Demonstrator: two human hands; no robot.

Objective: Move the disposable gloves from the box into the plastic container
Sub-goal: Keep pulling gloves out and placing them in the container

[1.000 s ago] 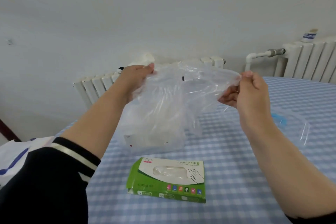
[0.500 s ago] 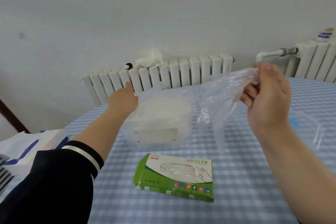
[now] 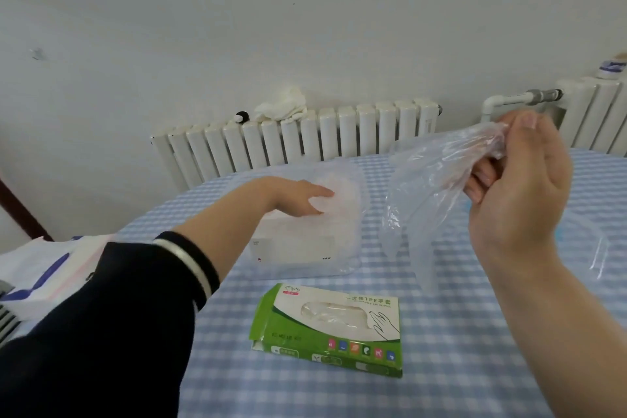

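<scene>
- A loose disposable glove (image 3: 437, 193) is pinched at its cuff by the fingers (image 3: 481, 180) of the right hand (image 3: 519, 193) and hangs above the checked worktop (image 3: 458, 332).
- The left hand (image 3: 298, 197) rests, fingers relaxed, on the gloves already inside the clear plastic container (image 3: 305, 231).
- The green box (image 3: 332, 326) lies nearer, just in front of the container.
- Judged step: transfer of one glove. Next, the glove must be carried left and lowered into the container.

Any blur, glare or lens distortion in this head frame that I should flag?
Head view: soft, even light, no hard shadows or glare; wide-angle bending curves the radiator and table edge; the raised glove and right hand look slightly soft; box print is readable.
</scene>
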